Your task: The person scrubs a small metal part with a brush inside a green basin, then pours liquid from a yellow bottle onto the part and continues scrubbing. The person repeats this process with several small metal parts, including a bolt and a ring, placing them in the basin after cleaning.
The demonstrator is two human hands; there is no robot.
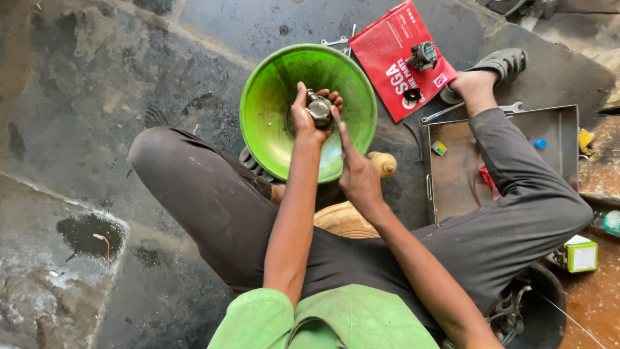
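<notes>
My left hand [309,115] is closed around a small grimy metal part [320,110], held over a green plastic basin [271,103] on the floor between my knees. My right hand [357,174] is just beside it, index finger stretched up and touching the part's lower right side; it holds nothing that I can see. Both forearms reach forward from my green shirt.
A red printed package [387,48] with a small metal component [423,55] on it lies beyond the basin. A shallow metal tray [555,132] with small bits sits by my right leg, and a wrench [452,111] at its far edge. A wooden handle [382,164] and a green-and-white box [581,254] lie nearby.
</notes>
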